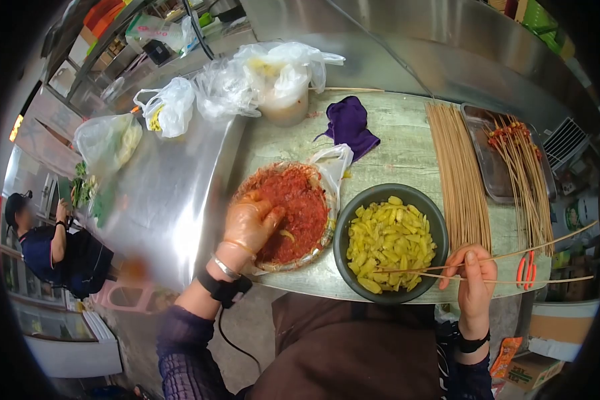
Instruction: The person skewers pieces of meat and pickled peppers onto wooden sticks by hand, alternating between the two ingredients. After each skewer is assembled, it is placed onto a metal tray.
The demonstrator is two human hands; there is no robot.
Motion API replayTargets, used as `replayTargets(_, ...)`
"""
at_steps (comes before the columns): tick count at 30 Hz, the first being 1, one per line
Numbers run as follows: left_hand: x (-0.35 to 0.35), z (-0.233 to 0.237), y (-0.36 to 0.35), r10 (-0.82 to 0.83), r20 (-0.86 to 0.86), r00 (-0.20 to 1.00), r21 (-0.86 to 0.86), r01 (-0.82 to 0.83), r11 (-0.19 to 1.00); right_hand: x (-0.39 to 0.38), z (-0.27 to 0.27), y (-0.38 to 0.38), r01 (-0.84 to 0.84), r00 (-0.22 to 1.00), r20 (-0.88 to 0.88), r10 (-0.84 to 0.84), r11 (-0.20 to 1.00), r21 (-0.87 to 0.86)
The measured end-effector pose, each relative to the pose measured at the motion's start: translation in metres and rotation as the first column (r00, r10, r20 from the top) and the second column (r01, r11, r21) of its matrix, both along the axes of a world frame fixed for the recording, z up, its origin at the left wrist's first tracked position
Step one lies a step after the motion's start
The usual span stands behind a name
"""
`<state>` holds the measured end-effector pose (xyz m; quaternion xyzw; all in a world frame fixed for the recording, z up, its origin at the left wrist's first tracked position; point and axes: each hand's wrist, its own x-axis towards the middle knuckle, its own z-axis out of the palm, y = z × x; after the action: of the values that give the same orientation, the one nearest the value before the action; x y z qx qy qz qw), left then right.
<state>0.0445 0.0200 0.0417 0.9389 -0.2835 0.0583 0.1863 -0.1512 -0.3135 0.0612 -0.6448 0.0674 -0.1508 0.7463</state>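
My left hand, in a clear plastic glove, is closed on red minced meat, its fingertips partly hidden in it. This meat fills a round bowl with a plastic bag around its rim. Between thumb and fingers, my right hand pinches a few thin bamboo skewers. Their left ends reach over a dark green bowl of yellow-green pickled peppers, which stands just right of the meat bowl.
Bare skewers lie bundled at the right, beside a metal tray with loaded skewers. Red-handled scissors lie near the edge. A purple cloth, a bagged tub and plastic bags sit behind. Another person stands far left.
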Motion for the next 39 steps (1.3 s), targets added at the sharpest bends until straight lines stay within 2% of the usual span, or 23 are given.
replayTargets(1, -0.001, 0.001, -0.001, 0.0, 0.059, 0.998, 0.002, -0.001, 1.0, 0.0, 0.0, 0.001, 0.002, 1.0, -0.002, -0.002, 1.0, -0.002)
replayTargets(4, 0.004, -0.006, 0.007, 0.02, 0.088, 0.996, 0.043, -0.024, 0.999, 0.0, 0.001, 0.003, 0.008, 1.0, -0.006, -0.008, 1.0, -0.003)
replayTargets(7, 0.006, -0.004, 0.011, 0.025, 0.088, 0.996, 0.099, -0.033, 0.995, 0.001, 0.002, 0.004, 0.009, 1.0, -0.007, -0.009, 1.0, 0.003)
replayTargets(10, 0.007, -0.006, 0.012, 0.072, 0.067, 0.995, 0.064, -0.076, 0.995, 0.002, 0.002, 0.004, 0.023, 1.0, 0.002, -0.023, 1.0, 0.006)
replayTargets(13, 0.009, 0.011, 0.02, 0.06, -0.064, 0.996, 0.252, -0.042, 0.967, 0.003, 0.003, 0.005, 0.031, 0.999, 0.008, -0.031, 0.999, 0.012)
replayTargets(16, 0.011, 0.018, 0.018, 0.16, 0.063, 0.985, 0.288, -0.171, 0.942, 0.003, 0.005, 0.006, 0.028, 1.0, 0.006, -0.028, 0.999, 0.019)
replayTargets(17, 0.008, 0.021, 0.014, 0.085, 0.133, 0.987, 0.15, -0.104, 0.983, 0.003, 0.005, 0.006, 0.028, 1.0, 0.005, -0.028, 0.999, 0.018)
replayTargets(20, 0.004, 0.013, 0.003, -0.079, 0.02, 0.997, 0.076, 0.077, 0.994, 0.003, 0.004, 0.008, 0.022, 1.0, 0.005, -0.022, 1.0, 0.019)
replayTargets(21, 0.005, 0.004, 0.001, -0.069, 0.019, 0.997, 0.137, 0.065, 0.988, 0.003, 0.004, 0.007, 0.019, 1.0, 0.006, -0.019, 1.0, 0.018)
replayTargets(25, 0.011, -0.009, 0.0, -0.018, -0.027, 0.999, 0.158, 0.022, 0.987, 0.001, 0.005, 0.006, 0.023, 1.0, 0.006, -0.023, 1.0, 0.022)
replayTargets(29, 0.016, -0.007, 0.006, -0.033, 0.015, 0.999, -0.109, 0.034, 0.994, 0.0, 0.004, 0.002, 0.043, 0.999, 0.026, -0.043, 0.999, 0.026)
replayTargets(30, 0.014, -0.002, 0.005, 0.058, -0.307, 0.95, -0.293, -0.153, 0.944, 0.0, 0.003, 0.002, 0.048, 0.998, 0.03, -0.048, 0.998, 0.029)
replayTargets(31, 0.009, 0.005, 0.004, 0.073, -0.606, 0.792, -0.394, -0.379, 0.838, -0.001, 0.002, 0.002, 0.048, 0.999, 0.023, -0.049, 0.998, 0.036)
replayTargets(32, 0.005, 0.012, 0.003, 0.009, -0.834, 0.552, -0.394, -0.607, 0.69, 0.0, 0.0, 0.002, 0.046, 0.999, 0.017, -0.047, 0.998, 0.043)
replayTargets(33, 0.001, 0.014, 0.001, -0.109, -0.836, 0.538, -0.492, -0.645, 0.585, 0.001, -0.001, 0.002, 0.043, 0.999, 0.012, -0.043, 0.998, 0.049)
replayTargets(36, -0.009, 0.019, -0.007, -0.293, -0.816, 0.499, -0.575, -0.756, 0.313, 0.003, 0.001, 0.005, 0.021, 1.0, 0.014, -0.021, 1.0, 0.014)
replayTargets(39, -0.01, 0.011, -0.003, -0.368, -0.772, 0.519, -0.628, -0.713, 0.312, 0.004, 0.004, 0.007, 0.015, 1.0, 0.006, -0.015, 1.0, 0.016)
